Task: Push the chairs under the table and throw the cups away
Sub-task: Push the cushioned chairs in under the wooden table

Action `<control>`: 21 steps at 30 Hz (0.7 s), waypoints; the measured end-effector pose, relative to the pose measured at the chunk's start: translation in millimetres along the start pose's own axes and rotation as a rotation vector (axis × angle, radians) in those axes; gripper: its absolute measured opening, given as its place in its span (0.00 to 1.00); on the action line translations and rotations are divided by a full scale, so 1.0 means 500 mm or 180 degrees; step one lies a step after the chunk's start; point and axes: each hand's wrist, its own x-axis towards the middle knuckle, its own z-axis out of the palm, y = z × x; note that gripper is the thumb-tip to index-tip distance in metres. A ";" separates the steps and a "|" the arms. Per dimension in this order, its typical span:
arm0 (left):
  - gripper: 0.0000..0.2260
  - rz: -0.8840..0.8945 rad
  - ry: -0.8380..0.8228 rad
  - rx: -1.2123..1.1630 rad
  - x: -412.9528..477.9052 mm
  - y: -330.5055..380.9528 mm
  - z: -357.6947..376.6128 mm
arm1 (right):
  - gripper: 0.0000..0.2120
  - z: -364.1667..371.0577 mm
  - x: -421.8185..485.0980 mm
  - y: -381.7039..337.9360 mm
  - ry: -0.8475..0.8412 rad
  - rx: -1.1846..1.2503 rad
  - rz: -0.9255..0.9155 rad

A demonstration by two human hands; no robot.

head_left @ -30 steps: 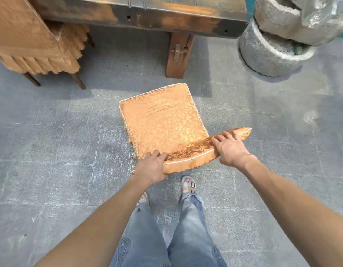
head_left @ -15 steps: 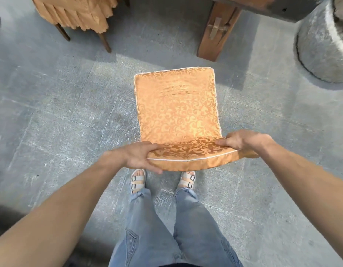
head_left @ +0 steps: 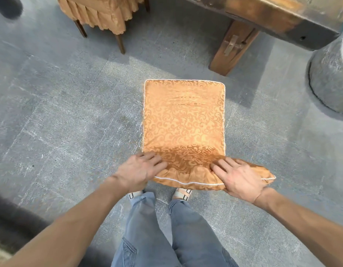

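No readable txt, labels, brands or nos anywhere in view

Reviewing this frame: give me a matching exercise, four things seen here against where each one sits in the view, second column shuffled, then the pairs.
Things:
1. chair under both hands
2. second covered chair
3. wooden table leg
4. grey stone block

Places:
A. right edge of the view
B. top left, skirted cover hanging over dark legs
C. centre, on the grey floor
D. upper right of centre, beneath the tabletop

Pairs: 1-C, 2-B, 3-D, 4-A

The left hand and right hand rest on top of the backrest of the centre chair.
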 end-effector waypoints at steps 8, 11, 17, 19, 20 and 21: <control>0.16 -0.0068 0.0202 0.0165 0.043 -0.053 -0.012 | 0.14 -0.026 0.074 0.036 0.0235 -0.0209 -0.0085; 0.16 -0.0245 0.0218 0.0199 0.070 -0.117 -0.057 | 0.16 -0.052 0.141 0.063 0.0308 -0.0194 -0.0009; 0.21 -0.0866 -0.0047 0.0443 0.124 -0.202 -0.150 | 0.15 -0.119 0.278 0.106 0.0401 -0.0290 0.0081; 0.23 -0.0977 0.0013 0.0519 0.149 -0.235 -0.166 | 0.16 -0.131 0.321 0.131 0.0370 -0.0315 0.0073; 0.24 -0.1031 0.0075 0.0566 0.162 -0.252 -0.167 | 0.18 -0.137 0.341 0.144 0.0343 -0.0347 0.0093; 0.25 -0.1087 0.0163 0.0605 0.176 -0.270 -0.167 | 0.20 -0.143 0.360 0.155 0.0329 -0.0385 0.0118</control>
